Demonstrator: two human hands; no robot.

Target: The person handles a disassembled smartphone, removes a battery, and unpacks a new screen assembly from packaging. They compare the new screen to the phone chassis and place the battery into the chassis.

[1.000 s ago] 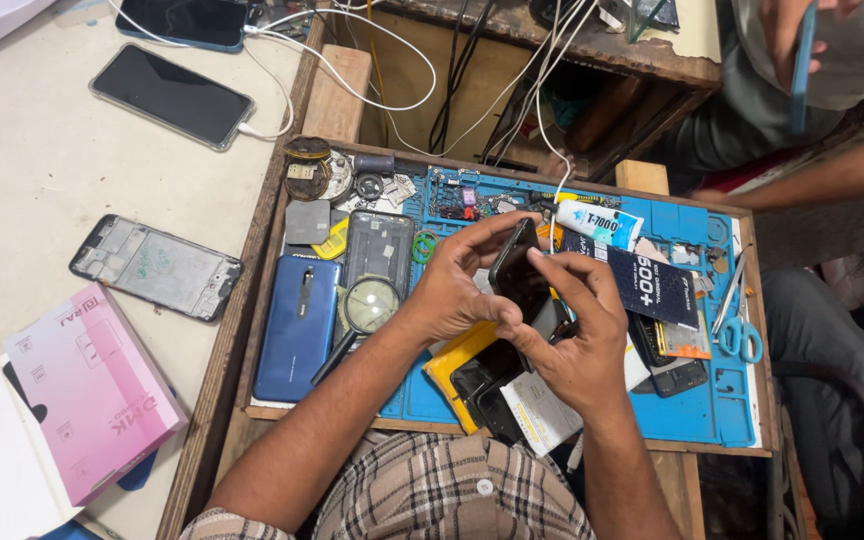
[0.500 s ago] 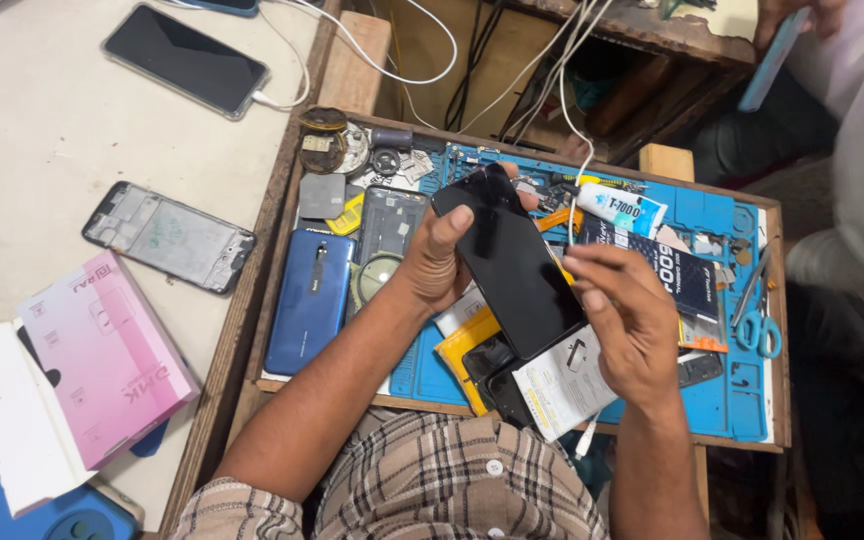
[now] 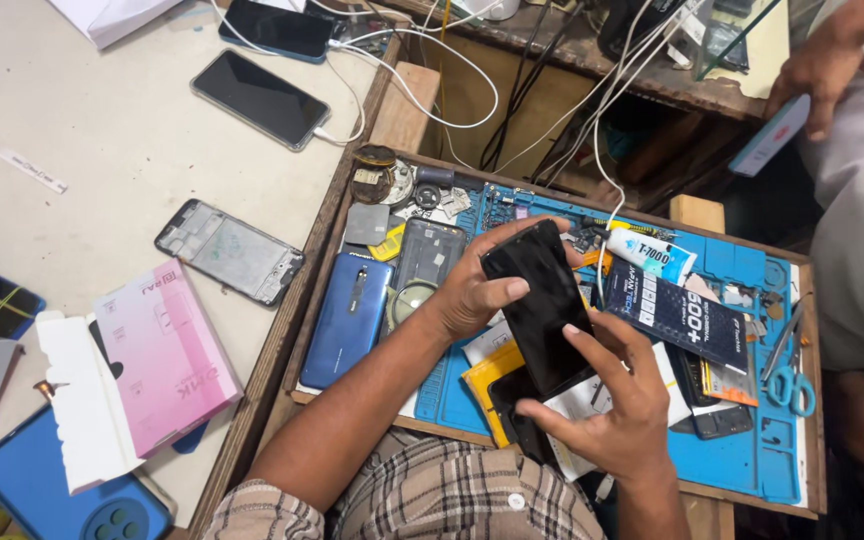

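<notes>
Black phone screen (image 3: pixel 542 305) sits tilted between our two hands above the blue work mat (image 3: pixel 742 460). Our left hand (image 3: pixel 472 290) curls round its upper edge, thumb pressed on the glass and fingers wrapped behind; our right hand (image 3: pixel 617 400) supports the lower end, index finger laid flat on the screen and the other fingers loosely bent. On the wooden tray (image 3: pixel 297 330) that holds the mat we count one blue back cover (image 3: pixel 349 318), one grey phone frame (image 3: pixel 427 262), one glue tube (image 3: pixel 652 253), one dark box (image 3: pixel 677 318) and one pair of scissors (image 3: pixel 790 385). Left of the tray, the table (image 3: pixel 102 160) carries two dark phones on cables (image 3: pixel 260 97), one bare frame (image 3: pixel 229 250) and one open pink box (image 3: pixel 157 360); we cannot tell what is in it.
</notes>
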